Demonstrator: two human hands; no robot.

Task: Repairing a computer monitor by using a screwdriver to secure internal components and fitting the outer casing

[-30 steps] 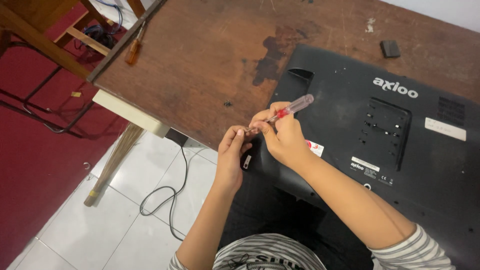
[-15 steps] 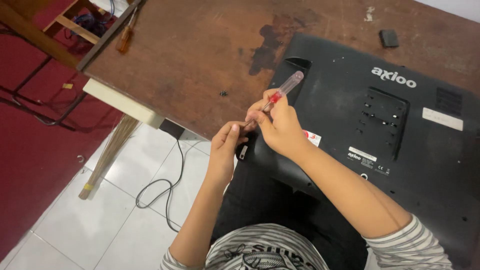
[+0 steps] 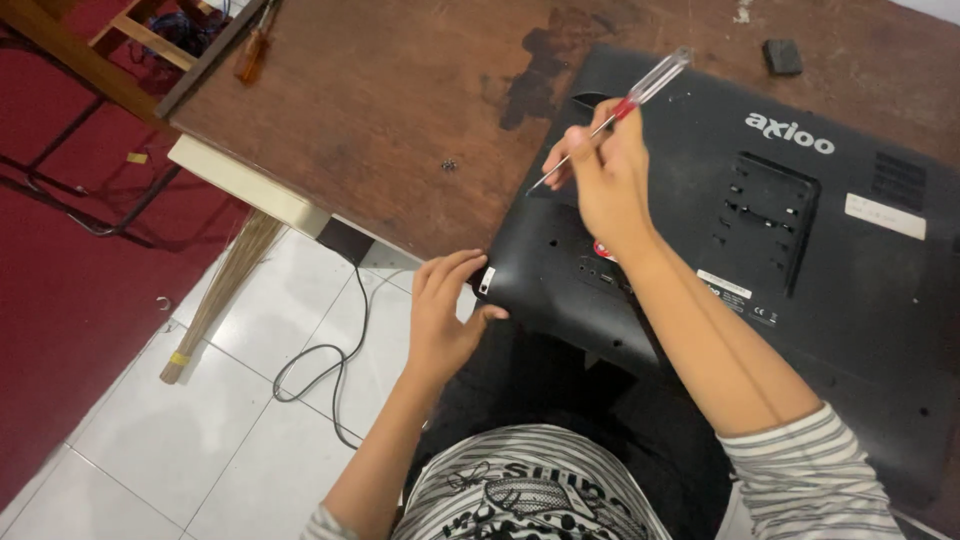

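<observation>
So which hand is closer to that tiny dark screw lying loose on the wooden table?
Right. The right hand, holding the screwdriver, hovers just beside the small screw. The left hand grips the monitor's corner, off the table edge.

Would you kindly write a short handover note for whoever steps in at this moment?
Left hand: grips the near-left corner of the black monitor, which lies face down on the wooden table.
Right hand: holds a clear-handled screwdriver, tip over the monitor's left edge.
Done: one small screw lies loose on the table.
Left: back cover is on; other screws cannot be told.
</observation>
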